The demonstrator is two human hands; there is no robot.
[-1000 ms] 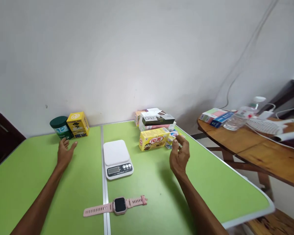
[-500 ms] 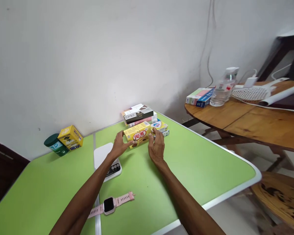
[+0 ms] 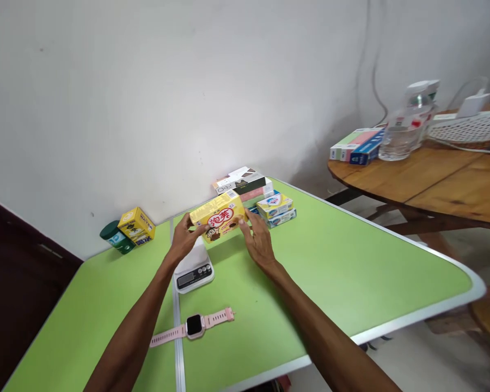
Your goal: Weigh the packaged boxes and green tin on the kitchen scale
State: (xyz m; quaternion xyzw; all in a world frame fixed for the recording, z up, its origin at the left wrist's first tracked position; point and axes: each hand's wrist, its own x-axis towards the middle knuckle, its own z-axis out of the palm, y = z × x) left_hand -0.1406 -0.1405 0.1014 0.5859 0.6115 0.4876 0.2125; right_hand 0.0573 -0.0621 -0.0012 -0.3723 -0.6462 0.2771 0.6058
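Between my two hands is a yellow snack box [image 3: 219, 215] with red lettering and a cartoon figure, raised above the green table [image 3: 245, 294]. My left hand [image 3: 184, 238] grips its left end, thumb on the front face. At the right end my right hand [image 3: 256, 235] is closed on the box too. A white digital scale [image 3: 196, 272] lies below and left of the box, its back part hidden by the box and left hand. Nearer me, a pink-strapped smartwatch [image 3: 194, 325] lies flat across the table's metal seam.
Several flat boxes [image 3: 249, 182] are stacked by the wall, with small yellow-and-white boxes [image 3: 280, 209] in front. A green canister [image 3: 117, 238] and a yellow cube box [image 3: 137, 226] stand at the back left. On the wooden table [image 3: 424, 182] are a water bottle [image 3: 400, 133] and more boxes.
The yellow snack box has been lifted from the table and moved left towards the scale, with both hands now gripping its ends. The camera view has shifted a little.
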